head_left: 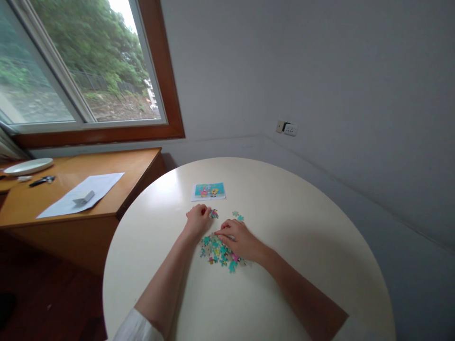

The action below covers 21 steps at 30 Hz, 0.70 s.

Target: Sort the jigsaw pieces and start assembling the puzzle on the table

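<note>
Puzzle pieces [223, 249] lie heaped on the table [216, 312], under your right hand [239, 237]. Whether it or your left hand [198, 216], curled beside a small cluster [213, 214], grips any, I can't tell. Slide overlaps apart gently, 1 at a time.

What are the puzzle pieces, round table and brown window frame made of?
Puzzle pieces: probably cardboard, flat and colourfully printed. Round table: perhaps laminate, smooth and glossy, showing a bright reflection. Brown window frame: likely varnished wood, from its reddish tone.

The table [291, 222] looks smooth and glossy, the desk [83, 166] wooden, the wall [355, 94] matt.
</note>
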Available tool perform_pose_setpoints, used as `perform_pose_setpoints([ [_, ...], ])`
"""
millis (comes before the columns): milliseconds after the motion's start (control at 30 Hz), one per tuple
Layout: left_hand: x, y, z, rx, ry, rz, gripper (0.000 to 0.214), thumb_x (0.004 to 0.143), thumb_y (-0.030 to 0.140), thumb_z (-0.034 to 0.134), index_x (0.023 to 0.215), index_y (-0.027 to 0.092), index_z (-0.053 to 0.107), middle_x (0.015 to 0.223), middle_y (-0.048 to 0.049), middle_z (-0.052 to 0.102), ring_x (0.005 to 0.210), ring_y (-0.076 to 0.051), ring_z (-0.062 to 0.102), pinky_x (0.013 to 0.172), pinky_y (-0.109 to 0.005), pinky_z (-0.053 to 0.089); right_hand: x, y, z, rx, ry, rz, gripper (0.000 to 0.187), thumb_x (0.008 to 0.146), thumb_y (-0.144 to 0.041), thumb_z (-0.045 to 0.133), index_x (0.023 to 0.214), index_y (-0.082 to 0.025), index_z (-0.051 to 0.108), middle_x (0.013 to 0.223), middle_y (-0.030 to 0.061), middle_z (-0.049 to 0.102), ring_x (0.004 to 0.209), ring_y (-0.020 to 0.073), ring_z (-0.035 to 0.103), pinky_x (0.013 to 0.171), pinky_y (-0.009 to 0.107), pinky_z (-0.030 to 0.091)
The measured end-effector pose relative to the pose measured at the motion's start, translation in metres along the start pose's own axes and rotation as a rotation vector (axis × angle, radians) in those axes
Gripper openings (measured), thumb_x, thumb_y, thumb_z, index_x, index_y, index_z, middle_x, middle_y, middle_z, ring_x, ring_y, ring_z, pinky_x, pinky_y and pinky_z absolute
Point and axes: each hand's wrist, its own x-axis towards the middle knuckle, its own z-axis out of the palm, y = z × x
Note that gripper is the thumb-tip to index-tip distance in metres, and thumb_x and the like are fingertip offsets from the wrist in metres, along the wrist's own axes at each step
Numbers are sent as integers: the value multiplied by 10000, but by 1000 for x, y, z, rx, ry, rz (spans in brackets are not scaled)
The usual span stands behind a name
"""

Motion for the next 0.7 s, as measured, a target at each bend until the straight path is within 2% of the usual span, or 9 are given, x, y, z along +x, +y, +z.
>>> perform_pose_setpoints([
  [333, 0, 0, 1, 53, 18, -18, 277, 797, 304, 458, 588, 153, 560, 633, -11, 609, 633, -140, 519, 645, -270, 302, 1, -9, 4, -37, 24, 52, 143, 756, -214, 642, 883, -249, 699, 873, 30, 621, 881, 177, 542, 805, 330, 370],
  [700, 1, -1, 3, 142, 23, -46, 261, 800, 308, 461, 682, 157, 638, 843, -76, 644, 798, -199, 564, 706, -306, 342, 2, -11, 2, 39, 46, 112, 77, 718, -168, 651, 785, -193, 622, 847, 13, 633, 857, 163, 547, 801, 313, 354],
])
